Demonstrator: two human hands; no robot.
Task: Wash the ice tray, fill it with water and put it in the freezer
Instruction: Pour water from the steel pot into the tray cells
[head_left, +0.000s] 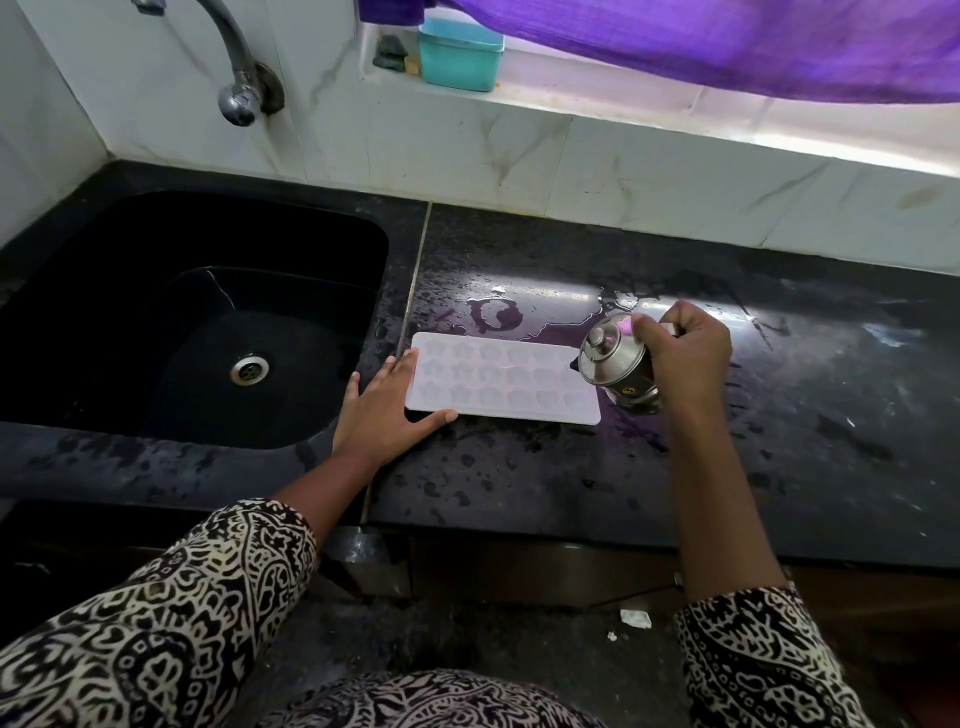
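A pale lilac ice tray (506, 379) with star and heart shaped cells lies flat on the black granite counter (571, 478), just right of the sink. My left hand (387, 410) rests flat against the tray's left end, fingers straight, thumb along its near edge. My right hand (685, 353) grips a small steel jug with a lid (615, 364), tilted left so its spout hangs over the tray's right end.
A black sink (171, 312) with a steel drain lies at the left under a wall tap (236, 78). Water puddles on the counter behind the tray. A teal box (460, 54) sits on the window ledge beneath a purple cloth (727, 41).
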